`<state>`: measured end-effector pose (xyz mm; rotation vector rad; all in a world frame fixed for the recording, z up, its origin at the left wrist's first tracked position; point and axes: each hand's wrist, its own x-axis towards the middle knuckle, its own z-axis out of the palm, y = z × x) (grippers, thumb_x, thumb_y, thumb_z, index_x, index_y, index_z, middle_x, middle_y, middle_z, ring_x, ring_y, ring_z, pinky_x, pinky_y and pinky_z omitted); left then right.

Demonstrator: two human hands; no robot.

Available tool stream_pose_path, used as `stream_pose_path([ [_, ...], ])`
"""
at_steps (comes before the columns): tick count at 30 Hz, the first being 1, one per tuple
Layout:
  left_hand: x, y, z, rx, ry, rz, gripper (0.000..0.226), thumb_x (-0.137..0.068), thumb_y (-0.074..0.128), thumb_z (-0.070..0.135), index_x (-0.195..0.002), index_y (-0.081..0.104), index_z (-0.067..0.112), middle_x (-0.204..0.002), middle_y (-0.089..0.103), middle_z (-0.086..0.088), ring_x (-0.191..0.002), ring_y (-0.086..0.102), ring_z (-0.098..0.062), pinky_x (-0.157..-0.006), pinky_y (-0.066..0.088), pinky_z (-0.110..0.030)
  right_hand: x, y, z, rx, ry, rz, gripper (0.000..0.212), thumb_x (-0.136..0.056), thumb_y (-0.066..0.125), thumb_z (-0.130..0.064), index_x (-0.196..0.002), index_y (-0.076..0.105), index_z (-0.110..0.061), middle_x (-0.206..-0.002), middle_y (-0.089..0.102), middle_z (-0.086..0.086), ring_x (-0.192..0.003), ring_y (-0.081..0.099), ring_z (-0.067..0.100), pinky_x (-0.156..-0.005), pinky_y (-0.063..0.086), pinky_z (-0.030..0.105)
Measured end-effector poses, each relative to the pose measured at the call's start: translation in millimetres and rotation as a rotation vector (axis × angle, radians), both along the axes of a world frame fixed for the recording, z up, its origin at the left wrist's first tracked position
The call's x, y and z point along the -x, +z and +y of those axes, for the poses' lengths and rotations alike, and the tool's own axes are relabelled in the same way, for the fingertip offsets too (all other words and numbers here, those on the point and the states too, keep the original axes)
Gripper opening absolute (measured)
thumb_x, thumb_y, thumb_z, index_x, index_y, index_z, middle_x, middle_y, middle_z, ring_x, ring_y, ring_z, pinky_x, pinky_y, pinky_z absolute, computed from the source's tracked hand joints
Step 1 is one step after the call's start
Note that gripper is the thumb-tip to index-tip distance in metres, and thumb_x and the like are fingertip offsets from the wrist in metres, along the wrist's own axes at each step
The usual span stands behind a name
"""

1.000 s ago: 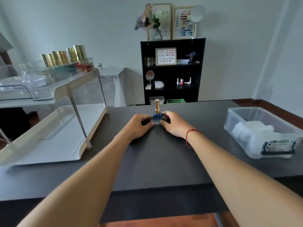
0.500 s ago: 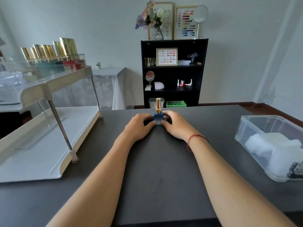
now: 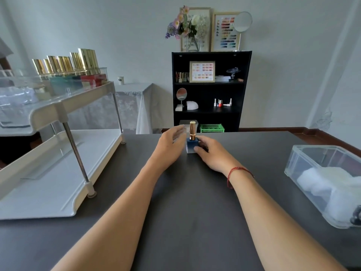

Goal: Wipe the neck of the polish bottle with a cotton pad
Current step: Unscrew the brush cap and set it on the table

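The single view came from a wide-angle camera worn on the person's head, facing forward and slightly down across the dark counter (image 3: 195, 192) toward a black shelf (image 3: 211, 114) at the far wall. Both forearms entered from the lower edge, and the left hand (image 3: 168, 147) and right hand (image 3: 213, 155) reached the polish bottle (image 3: 192, 145) mid-frame. A white rack (image 3: 58, 173) and a clear box (image 3: 304, 153) lay at the side edges.

Left grip (image 3: 170, 145) has let go of the polish bottle (image 3: 192, 146) base and risen, fingers (image 3: 178, 131) loosely spread beside the gold cap (image 3: 192, 130)
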<state>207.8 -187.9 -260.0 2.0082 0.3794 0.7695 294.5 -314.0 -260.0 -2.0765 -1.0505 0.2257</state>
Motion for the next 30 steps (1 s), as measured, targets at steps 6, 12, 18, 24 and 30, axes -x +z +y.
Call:
stream_pose_path([
  [6,-11,3,-13,0.010,-0.129,-0.094,0.033,-0.098,0.051,0.017,-0.130,0.055,0.009,-0.123,0.065,-0.003,-0.119,0.059,-0.011,-0.106,0.044,-0.026,-1,1,0,0.001,0.006,0.000,0.044,-0.097,0.045,-0.026,-0.141,0.039,-0.025,-0.140,0.051,0.002,-0.129,0.047,0.023,-0.110,0.036,0.044],
  [12,-13,2,-11,-0.065,-0.072,-0.131,0.026,-0.096,0.053,0.010,-0.120,0.063,0.011,-0.107,0.069,0.003,-0.101,0.064,-0.001,-0.090,0.049,-0.011,1,0,0,-0.028,0.009,-0.019,0.044,-0.097,0.044,-0.030,-0.141,0.038,-0.032,-0.132,0.057,0.002,-0.123,0.051,0.024,-0.105,0.041,0.045],
  [18,-13,3,-12,-0.065,-0.003,-0.167,0.024,-0.093,0.060,0.013,-0.116,0.067,0.011,-0.101,0.072,0.004,-0.098,0.067,-0.003,-0.088,0.052,-0.014,3,-3,1,-0.071,-0.034,-0.066,0.040,-0.097,0.045,-0.029,-0.137,0.045,-0.032,-0.129,0.060,0.003,-0.122,0.053,0.026,-0.104,0.042,0.047],
  [24,-11,5,-15,-0.086,0.100,-0.172,0.028,-0.087,0.068,0.028,-0.113,0.069,0.017,-0.100,0.074,0.006,-0.099,0.066,0.001,-0.091,0.049,-0.018,4,-5,1,-0.048,-0.079,-0.122,0.043,-0.098,0.045,-0.031,-0.140,0.042,-0.030,-0.128,0.061,0.004,-0.120,0.054,0.026,-0.105,0.041,0.044],
  [30,-11,6,-19,-0.081,0.035,-0.139,0.029,-0.088,0.065,0.019,-0.116,0.066,0.020,-0.105,0.069,0.013,-0.107,0.061,0.004,-0.087,0.044,-0.009,3,-5,2,-0.026,-0.092,-0.174,0.036,-0.099,0.042,-0.030,-0.134,0.048,-0.029,-0.119,0.065,0.005,-0.115,0.057,0.027,-0.102,0.042,0.043],
])
